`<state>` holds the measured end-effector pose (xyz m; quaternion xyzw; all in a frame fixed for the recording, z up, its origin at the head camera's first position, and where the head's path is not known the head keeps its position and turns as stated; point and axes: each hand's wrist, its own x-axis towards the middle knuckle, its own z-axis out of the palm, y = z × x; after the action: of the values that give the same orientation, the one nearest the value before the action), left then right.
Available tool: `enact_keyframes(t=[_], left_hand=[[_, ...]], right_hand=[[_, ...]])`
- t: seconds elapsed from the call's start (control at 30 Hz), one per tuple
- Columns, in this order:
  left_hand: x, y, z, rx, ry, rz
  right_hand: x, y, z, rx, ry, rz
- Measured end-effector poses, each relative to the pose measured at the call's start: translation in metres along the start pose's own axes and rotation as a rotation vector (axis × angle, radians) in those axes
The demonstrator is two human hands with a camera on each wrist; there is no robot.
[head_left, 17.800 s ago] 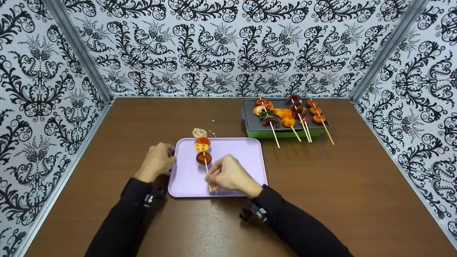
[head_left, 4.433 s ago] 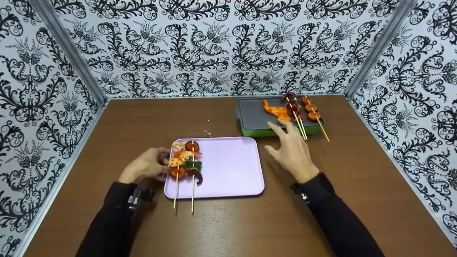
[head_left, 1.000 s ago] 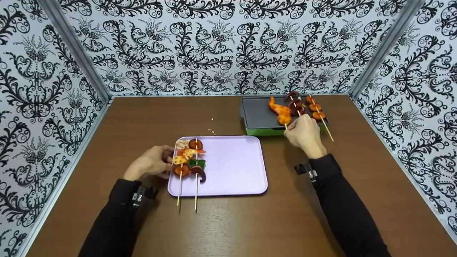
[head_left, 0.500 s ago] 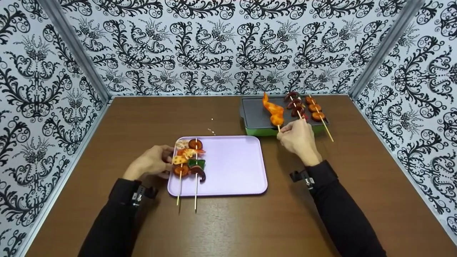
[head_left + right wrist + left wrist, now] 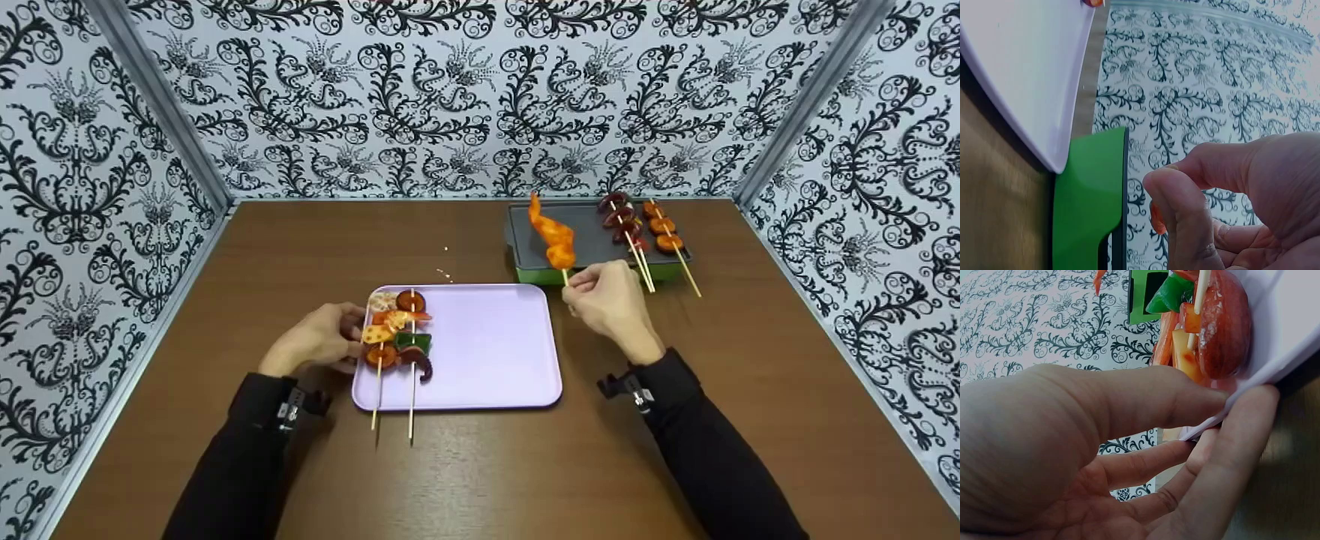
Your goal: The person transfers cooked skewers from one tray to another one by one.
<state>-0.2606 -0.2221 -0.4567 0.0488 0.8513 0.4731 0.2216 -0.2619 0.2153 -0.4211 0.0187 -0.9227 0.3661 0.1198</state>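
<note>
My right hand (image 5: 609, 301) pinches the stick of a skewer (image 5: 556, 240) bearing a glossy orange piece shaped like a chicken wing. The skewer is held up in front of the grill's left part. In the right wrist view, thumb and finger meet on the stick, and a bit of the orange piece (image 5: 1157, 218) shows behind them. My left hand (image 5: 319, 339) grips the left rim of the lilac tray (image 5: 495, 345), thumb above and fingers below in the left wrist view. Two loaded skewers, one with a lotus slice (image 5: 382, 301) and one with green pepper (image 5: 412, 343), lie on the tray's left side.
A green grill (image 5: 547, 275) with a grey top stands at the back right. Octopus-like skewers (image 5: 619, 217) and a skewer of round brown slices (image 5: 663, 227) lie on its right side, sticks overhanging the front. Small white crumbs (image 5: 444, 274) lie behind the tray.
The right hand has lifted the orange skewer off the grill and moved it left and toward the tray. Earlier, the pepper skewer went from grill to tray. The left hand stays on the rim.
</note>
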Motion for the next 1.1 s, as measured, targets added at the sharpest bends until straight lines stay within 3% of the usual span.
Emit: enact_keyframes(t=[0.2, 0.77, 1.1], left_hand=[[0.001, 0.000, 0.000, 0.010, 0.005, 0.004], [0.002, -0.001, 0.002, -0.005, 0.010, -0.008], [0.003, 0.000, 0.002, 0.065, 0.022, -0.001]], right_hand=[[-0.010, -0.007, 0.009, 0.092, -0.054, 0.001], [-0.034, -0.030, 0.033, 0.218, -0.143, 0.020], [-0.050, -0.040, 0.054, 0.240, -0.194, -0.003]])
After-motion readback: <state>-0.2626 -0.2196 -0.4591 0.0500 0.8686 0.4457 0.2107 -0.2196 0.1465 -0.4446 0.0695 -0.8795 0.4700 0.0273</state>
